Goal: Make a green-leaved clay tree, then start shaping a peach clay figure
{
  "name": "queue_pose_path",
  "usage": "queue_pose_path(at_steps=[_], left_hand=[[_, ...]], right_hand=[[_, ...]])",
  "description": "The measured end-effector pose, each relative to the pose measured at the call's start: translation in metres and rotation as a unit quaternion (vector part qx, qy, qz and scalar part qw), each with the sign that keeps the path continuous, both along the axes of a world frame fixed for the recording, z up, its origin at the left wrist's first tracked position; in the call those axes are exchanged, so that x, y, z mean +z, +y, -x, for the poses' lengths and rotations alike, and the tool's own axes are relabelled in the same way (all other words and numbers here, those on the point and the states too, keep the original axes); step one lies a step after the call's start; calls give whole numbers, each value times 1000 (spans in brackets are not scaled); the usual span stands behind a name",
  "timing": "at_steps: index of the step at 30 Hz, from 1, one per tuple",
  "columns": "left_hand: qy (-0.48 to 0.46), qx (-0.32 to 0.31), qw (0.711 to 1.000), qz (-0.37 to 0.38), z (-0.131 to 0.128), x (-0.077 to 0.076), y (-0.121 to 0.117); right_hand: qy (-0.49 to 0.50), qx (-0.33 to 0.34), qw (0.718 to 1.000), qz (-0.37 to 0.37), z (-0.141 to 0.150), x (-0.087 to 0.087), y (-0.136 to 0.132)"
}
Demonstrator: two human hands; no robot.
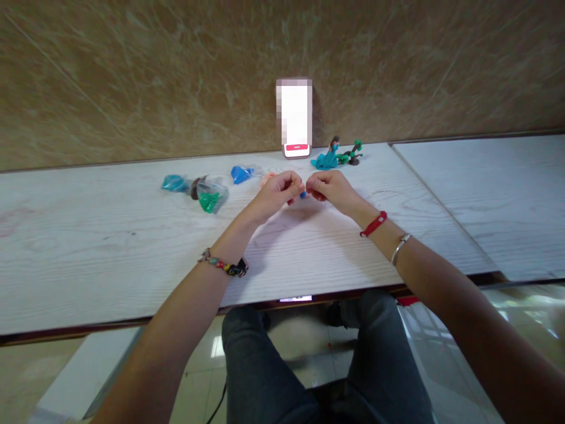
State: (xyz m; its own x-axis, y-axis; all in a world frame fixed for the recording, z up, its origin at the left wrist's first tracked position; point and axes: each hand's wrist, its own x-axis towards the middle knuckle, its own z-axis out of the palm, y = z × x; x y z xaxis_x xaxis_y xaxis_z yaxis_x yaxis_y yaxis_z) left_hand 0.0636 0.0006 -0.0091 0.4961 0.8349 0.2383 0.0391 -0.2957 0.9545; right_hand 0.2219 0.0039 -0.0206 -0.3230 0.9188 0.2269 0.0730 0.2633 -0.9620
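Observation:
My left hand [282,189] is closed in a pinch above the white tabletop. At its fingertips shows a small blue piece of modelling clay [302,194]. Close beside it, my right hand [330,189] is also pinched, its fingertips almost meeting the left ones; whatever it holds is hidden. Behind the left hand lies a peach-coloured lump [267,178], partly covered by the hand. A bag of blue clay [242,174] is to the left of that. Beyond my right hand stand a figure in a teal dress [326,160] and a small brown and green tree [352,155].
A lit phone [295,118] leans upright against the brown marbled wall [176,76]. Farther left are bags of teal clay [175,183] and green clay [209,201], with a brown lump [196,188] between them. The white wood-grain table [110,253] ends just above my knees.

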Motion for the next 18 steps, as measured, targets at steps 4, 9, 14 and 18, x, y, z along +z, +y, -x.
queue_pose_path(at_steps=[4, 9, 14, 18], left_hand=[[-1, 39, 998, 41, 0, -2, 1], [22, 23, 998, 46, -2, -4, 0], [85, 22, 996, -24, -5, -14, 2], [112, 50, 989, -81, -8, -22, 2]], right_hand=[[90, -1, 993, 72, -4, 6, 0], [99, -29, 989, 105, -10, 11, 2], [99, -78, 989, 76, -14, 7, 9], [140, -82, 984, 76, -13, 6, 9]])
